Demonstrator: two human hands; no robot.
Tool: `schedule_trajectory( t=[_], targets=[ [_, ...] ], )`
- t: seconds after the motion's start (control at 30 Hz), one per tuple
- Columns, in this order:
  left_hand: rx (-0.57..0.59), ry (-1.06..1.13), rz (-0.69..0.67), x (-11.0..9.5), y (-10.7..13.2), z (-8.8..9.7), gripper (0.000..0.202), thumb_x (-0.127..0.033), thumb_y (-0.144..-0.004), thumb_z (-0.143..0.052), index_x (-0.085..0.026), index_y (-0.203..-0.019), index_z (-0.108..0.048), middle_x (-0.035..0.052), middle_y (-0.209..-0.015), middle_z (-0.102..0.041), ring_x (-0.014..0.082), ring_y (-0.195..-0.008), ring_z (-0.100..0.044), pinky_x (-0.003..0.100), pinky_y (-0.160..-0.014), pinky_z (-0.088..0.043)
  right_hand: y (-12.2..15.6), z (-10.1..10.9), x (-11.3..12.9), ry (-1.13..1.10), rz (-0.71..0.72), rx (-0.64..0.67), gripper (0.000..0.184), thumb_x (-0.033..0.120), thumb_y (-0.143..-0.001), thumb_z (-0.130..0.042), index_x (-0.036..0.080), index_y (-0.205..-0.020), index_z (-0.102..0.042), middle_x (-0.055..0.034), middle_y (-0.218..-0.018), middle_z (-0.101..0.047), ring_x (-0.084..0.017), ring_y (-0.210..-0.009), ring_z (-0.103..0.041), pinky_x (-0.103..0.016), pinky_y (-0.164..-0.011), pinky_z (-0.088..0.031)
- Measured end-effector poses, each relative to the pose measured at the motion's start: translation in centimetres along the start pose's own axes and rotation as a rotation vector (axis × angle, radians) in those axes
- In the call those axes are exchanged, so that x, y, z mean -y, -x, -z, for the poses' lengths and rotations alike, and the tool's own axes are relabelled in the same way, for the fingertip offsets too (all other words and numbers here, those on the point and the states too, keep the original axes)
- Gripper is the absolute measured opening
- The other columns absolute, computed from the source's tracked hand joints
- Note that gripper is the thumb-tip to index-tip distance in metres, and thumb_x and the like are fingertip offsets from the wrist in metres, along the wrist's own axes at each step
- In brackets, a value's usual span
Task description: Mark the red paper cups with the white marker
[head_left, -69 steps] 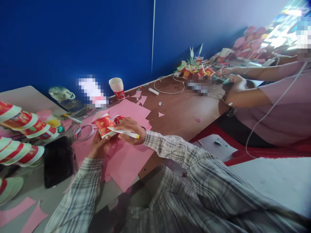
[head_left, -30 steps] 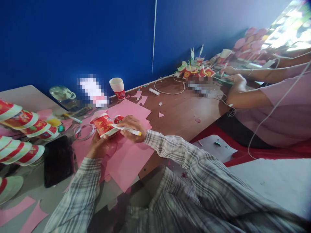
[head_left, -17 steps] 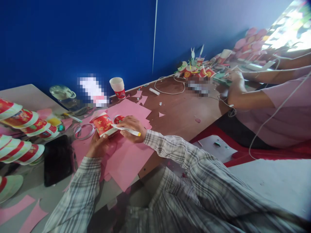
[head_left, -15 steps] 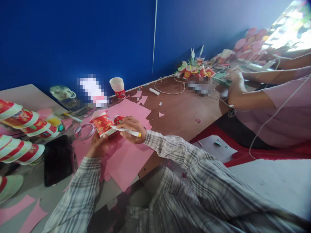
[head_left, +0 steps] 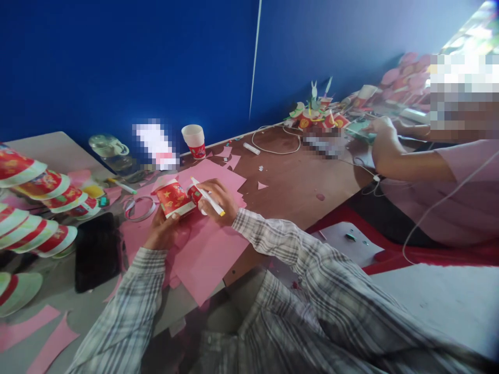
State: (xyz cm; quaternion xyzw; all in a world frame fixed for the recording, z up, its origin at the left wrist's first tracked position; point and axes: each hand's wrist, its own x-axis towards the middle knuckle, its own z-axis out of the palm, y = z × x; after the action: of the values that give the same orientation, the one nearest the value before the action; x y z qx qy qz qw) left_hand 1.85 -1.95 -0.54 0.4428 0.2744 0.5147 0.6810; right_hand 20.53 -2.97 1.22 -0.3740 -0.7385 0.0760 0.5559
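Note:
My left hand [head_left: 162,232] holds a red paper cup [head_left: 174,198] with gold stars, lying on its side with its white rim toward the left. My right hand [head_left: 218,198] grips a white marker with a yellow end [head_left: 208,197]; the marker is tilted up, its tip away from the cup. A second small red cup [head_left: 194,192] sits between the two hands, partly hidden by my right fingers. Pink paper sheets [head_left: 206,249] lie under both hands on the brown table [head_left: 296,187].
Rows of stacked red-and-white cups [head_left: 35,208] lie at the left beside a black phone [head_left: 97,252] and a tape ring [head_left: 136,208]. An upright cup [head_left: 195,141] stands by the blue wall. A person in pink [head_left: 448,176] works at the right, near cup crafts [head_left: 317,111].
My right hand has lifted the marker off the cup's side and swung it to a steeper tilt. The view has shifted slightly. The person at the right has leaned in.

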Motion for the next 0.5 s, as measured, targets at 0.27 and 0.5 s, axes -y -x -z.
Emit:
schedule_trajectory(
  t=[0.27,0.5],
  targets=[
    [-0.044,-0.058,-0.020,0.09,-0.11,0.08,0.067,-0.032,-0.057,-0.073,-0.019,-0.117,-0.046,0.0120,-0.116,-0.055,0.0230,-0.103,-0.055,0.042,-0.092,-0.039,0.31,-0.65,-0.22,0.026,0.003,-0.025,0.034,0.022,-0.082,-0.050,0.010,-0.115,-0.051,-0.0139,-0.107,-0.056,-0.017,-0.102,-0.056,-0.033,-0.091,-0.052],
    [-0.093,0.000,0.007,-0.12,-0.17,-0.32,0.073,-0.033,-0.053,-0.075,-0.019,-0.117,-0.044,0.0140,-0.113,-0.056,0.0247,-0.101,-0.056,0.045,-0.089,-0.039,0.71,-0.87,-0.79,0.086,0.024,0.022,0.039,0.023,-0.082,-0.050,0.012,-0.120,-0.048,-0.0153,-0.110,-0.055,-0.018,-0.106,-0.056,-0.035,-0.094,-0.052]
  ],
)
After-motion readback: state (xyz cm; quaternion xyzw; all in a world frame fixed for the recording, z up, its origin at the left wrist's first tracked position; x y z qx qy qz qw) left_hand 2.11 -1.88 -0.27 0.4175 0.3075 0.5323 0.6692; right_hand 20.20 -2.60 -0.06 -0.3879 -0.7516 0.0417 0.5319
